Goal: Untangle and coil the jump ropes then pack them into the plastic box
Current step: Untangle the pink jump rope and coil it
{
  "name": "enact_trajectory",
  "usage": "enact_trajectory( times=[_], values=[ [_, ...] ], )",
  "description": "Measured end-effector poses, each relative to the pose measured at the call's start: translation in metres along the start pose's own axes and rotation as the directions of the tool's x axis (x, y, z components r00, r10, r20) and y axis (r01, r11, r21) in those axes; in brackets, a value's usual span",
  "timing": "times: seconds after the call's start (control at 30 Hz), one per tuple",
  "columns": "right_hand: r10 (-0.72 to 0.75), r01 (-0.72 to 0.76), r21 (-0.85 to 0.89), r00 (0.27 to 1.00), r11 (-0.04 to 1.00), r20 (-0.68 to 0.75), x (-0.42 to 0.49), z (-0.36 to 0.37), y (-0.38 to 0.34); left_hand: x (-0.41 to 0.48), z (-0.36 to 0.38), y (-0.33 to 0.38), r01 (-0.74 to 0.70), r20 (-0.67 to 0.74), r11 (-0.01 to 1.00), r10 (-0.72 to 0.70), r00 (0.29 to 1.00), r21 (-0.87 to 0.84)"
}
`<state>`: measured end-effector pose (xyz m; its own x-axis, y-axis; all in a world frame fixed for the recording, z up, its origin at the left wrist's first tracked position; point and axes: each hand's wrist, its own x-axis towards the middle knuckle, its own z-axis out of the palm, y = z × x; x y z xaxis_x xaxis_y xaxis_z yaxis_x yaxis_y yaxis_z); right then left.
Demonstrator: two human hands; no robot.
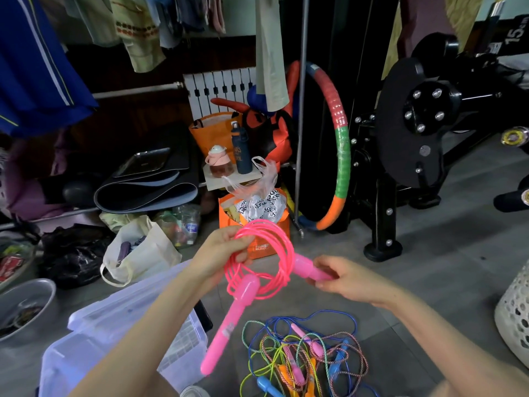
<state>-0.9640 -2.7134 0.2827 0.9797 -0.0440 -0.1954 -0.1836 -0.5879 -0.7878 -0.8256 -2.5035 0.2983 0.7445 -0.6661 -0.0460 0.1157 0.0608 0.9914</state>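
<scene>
A pink jump rope [282, 247] is wound into a coil of several loops in front of me. My left hand [220, 253] grips the coil at its left side. One pink handle [229, 325] hangs down from the coil. My right hand [340, 279] pinches the other pink handle [307, 269] at the coil's right side. On the floor below lies a tangled pile of jump ropes [303, 356] in blue, green, yellow, orange and pink. The clear plastic box [183, 348] stands at lower left, partly hidden by my left forearm.
An orange bag [257, 250] sits just behind the coil. A cream tote bag [143, 253] and a black bag [71, 253] lie to the left. A white perforated basket [515, 310] stands at right. Black exercise equipment [400, 138] and a coloured hoop [340, 138] stand behind.
</scene>
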Motion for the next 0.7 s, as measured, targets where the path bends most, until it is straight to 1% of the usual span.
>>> enact_trajectory(
  times=[0.07,0.1,0.17,0.2,0.3,0.37,0.4,0.47,0.6,0.63,0.7],
  values=[
    [-0.04,0.04,-0.04,0.999,0.998,-0.01,0.003,0.001,-0.005,0.0,0.005,0.004,0.028,-0.003,0.999,-0.029,1.0,-0.034],
    [-0.061,0.061,-0.003,0.998,0.998,0.0,0.004,0.001,-0.008,-0.001,0.007,0.007,0.04,0.004,0.998,-0.04,0.999,-0.041],
    [-0.122,0.119,0.127,0.992,0.985,0.018,0.008,0.001,-0.015,-0.003,0.011,0.014,0.064,0.074,0.997,-0.06,0.995,-0.052],
    [-0.16,0.156,0.159,0.987,0.975,0.017,0.009,0.001,-0.019,-0.003,0.013,0.016,0.071,0.121,0.996,-0.063,0.991,-0.061],
    [-0.301,0.289,0.183,0.953,0.94,0.042,0.006,0.0,-0.038,-0.006,0.02,0.022,0.064,0.23,0.991,-0.036,0.973,-0.117],
    [-0.352,0.326,0.21,0.93,0.922,0.102,0.001,0.0,-0.052,-0.007,0.023,0.024,0.068,0.273,0.983,-0.019,0.962,-0.171],
    [-0.363,0.333,0.217,0.925,0.918,0.114,-0.001,0.0,-0.055,-0.007,0.022,0.024,0.07,0.276,0.98,-0.016,0.961,-0.184],
    [-0.346,0.318,0.242,0.935,0.917,0.082,-0.002,0.002,-0.052,-0.006,0.016,0.022,0.07,0.262,0.982,-0.022,0.965,-0.176],
    [-0.248,0.257,0.225,0.966,0.94,-0.066,-0.004,-0.003,-0.044,-0.009,-0.008,0.016,0.053,0.275,0.998,-0.056,0.96,0.018],
    [-0.235,0.238,0.262,0.971,0.935,-0.044,-0.007,-0.006,-0.045,-0.01,-0.011,0.014,0.059,0.265,0.998,-0.062,0.962,0.019],
    [-0.237,0.192,0.35,0.967,0.917,0.091,-0.012,-0.012,-0.046,-0.013,-0.013,0.011,0.096,0.188,0.995,-0.089,0.978,-0.025]
  ],
)
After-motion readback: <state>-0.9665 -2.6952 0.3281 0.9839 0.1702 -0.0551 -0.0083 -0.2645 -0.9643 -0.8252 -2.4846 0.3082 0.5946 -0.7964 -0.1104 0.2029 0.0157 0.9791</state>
